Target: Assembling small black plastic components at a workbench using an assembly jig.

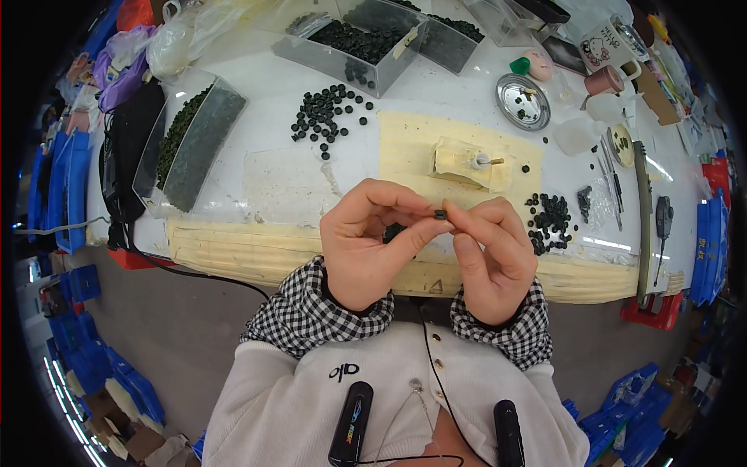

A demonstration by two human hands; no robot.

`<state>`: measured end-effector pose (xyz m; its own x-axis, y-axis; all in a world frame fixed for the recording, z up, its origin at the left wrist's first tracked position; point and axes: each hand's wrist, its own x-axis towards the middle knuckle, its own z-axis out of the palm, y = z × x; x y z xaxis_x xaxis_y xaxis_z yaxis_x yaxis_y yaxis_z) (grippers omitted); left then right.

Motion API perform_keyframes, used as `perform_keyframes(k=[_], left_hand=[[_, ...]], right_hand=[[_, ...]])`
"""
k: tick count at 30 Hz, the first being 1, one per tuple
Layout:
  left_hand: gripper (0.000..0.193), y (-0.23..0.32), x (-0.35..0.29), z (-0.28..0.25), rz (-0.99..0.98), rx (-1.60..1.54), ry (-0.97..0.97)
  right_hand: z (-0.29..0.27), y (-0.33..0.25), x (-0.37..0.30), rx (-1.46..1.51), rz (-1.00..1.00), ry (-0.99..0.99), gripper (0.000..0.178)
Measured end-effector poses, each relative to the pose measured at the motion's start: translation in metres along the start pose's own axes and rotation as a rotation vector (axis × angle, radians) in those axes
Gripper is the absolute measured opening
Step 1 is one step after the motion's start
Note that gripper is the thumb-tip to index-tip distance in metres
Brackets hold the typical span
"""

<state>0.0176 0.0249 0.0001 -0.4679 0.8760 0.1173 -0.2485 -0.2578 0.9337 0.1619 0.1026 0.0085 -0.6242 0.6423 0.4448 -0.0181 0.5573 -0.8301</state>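
Observation:
My left hand (366, 245) pinches a small dark part (440, 215) between thumb and index finger, just above the table's near edge. From the other side, the fingertips of my right hand (498, 253) meet the same part, with its fingers curled. More dark pieces (393, 232) show in the curl of my left hand, partly hidden by the thumb. Just beyond my hands stands a tape-covered block (459, 165) with a white fitting and a brass-coloured pin. Small round black parts (549, 224) lie in a cluster beside my right hand.
Loose black round parts (320, 117) are scattered beyond my left hand. Clear bins (381, 74) of black parts stand at the back, another bin (191, 148) of green pieces at left. A round metal dish (523, 101), tweezers (611, 179) and a mug (611, 47) are at right.

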Motion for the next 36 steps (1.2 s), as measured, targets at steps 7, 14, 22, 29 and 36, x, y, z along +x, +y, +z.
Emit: perform_keyframes(k=[7,14,22,29,36], left_hand=[[0.021,-0.0041,0.0007,-0.0024,0.106,0.109,-0.049],[0.024,-0.0033,-0.0015,-0.0025,0.226,0.271,-0.051],[0.025,-0.0035,-0.0018,-0.0024,0.265,0.301,-0.052],[0.024,-0.0034,-0.0017,-0.0023,0.216,0.278,-0.059],[0.025,-0.0022,-0.0014,-0.0018,0.201,0.264,-0.067]], right_hand=[[0.0000,0.0000,0.0002,-0.010,0.006,-0.014,0.032],[-0.0004,-0.0019,0.0011,0.004,0.018,-0.031,0.032],[-0.0011,-0.0013,0.0024,0.000,0.004,-0.049,0.030],[-0.0009,-0.0015,0.0021,0.012,0.005,-0.047,0.031],[-0.0011,-0.0014,0.0016,0.009,0.004,-0.049,0.031]])
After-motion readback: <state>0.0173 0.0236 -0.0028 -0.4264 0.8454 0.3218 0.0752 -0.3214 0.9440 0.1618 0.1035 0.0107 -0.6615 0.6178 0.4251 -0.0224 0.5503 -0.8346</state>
